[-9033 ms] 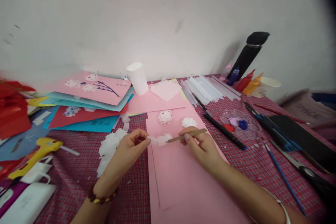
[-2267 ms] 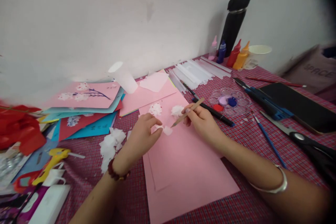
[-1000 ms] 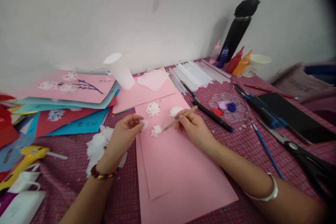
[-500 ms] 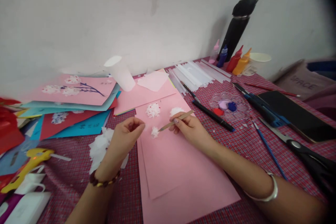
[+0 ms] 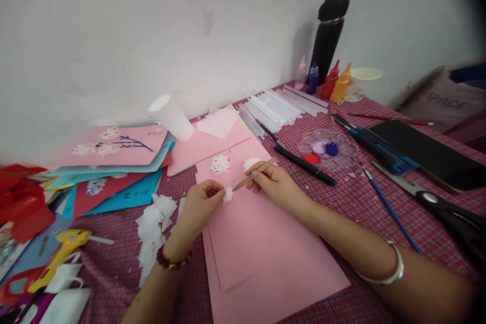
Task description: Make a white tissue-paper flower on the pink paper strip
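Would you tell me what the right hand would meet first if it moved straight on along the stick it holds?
Most likely the small white tissue tuft pinched by the left hand: the wooden stick in the right hand points at it, tip almost touching, though depth is hard to judge.

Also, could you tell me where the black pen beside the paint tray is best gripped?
Pinch the black pen at mid-barrel, from above and the near side. It lies flat and slanted on the cloth; the paint tray sits close behind it and the right hand is near one end, so the middle looks freest.
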A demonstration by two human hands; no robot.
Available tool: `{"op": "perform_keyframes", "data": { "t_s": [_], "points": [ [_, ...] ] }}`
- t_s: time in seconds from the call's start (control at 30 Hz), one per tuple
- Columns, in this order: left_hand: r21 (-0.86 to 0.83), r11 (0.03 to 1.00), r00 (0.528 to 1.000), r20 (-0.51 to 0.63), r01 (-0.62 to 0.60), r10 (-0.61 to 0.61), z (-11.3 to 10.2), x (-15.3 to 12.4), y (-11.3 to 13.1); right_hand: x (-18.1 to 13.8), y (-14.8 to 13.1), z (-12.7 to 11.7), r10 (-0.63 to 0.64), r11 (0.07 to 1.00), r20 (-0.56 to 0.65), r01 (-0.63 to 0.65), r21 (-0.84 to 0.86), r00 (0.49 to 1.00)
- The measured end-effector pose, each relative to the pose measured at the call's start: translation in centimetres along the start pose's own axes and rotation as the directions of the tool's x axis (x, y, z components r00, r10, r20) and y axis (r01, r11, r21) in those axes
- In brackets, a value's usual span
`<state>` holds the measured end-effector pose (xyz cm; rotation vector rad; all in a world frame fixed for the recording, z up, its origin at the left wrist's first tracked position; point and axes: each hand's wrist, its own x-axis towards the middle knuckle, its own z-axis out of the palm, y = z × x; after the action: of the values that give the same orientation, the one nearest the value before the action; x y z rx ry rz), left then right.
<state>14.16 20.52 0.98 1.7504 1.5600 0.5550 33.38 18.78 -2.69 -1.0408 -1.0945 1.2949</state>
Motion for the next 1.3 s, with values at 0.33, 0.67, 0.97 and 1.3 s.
{"op": "perform_keyframes", "data": {
  "t_s": [0.33, 0.67, 0.97, 1.3],
  "points": [
    [0.055, 0.995, 0.996, 0.029, -0.089, 0.087, 0.1, -0.2, 0.0, 0.2, 0.1, 0.7, 0.033, 0.999, 0.023, -0.033, 0.011, 0.999],
    [0.084, 0.996, 1.000, -0.006, 0.004, -0.004, 1.2, 1.2, -0.9, 0.2, -0.1, -0.5, -0.007, 1.000, -0.132, 0.010, 0.023, 0.991],
    [0.080, 0.997, 1.000, -0.018, -0.014, 0.016, 1.4, 1.1, -0.8, -0.4, 0.5, 0.6, 0.017, 0.999, -0.006, -0.017, -0.041, 1.000],
    [-0.263, 0.964, 0.999, -0.010, 0.037, -0.041, 0.8, 1.5, -2.1, -0.4, 0.6, 0.3, 0.009, 0.994, 0.046, -0.004, -0.108, 0.999]
  ]
}}
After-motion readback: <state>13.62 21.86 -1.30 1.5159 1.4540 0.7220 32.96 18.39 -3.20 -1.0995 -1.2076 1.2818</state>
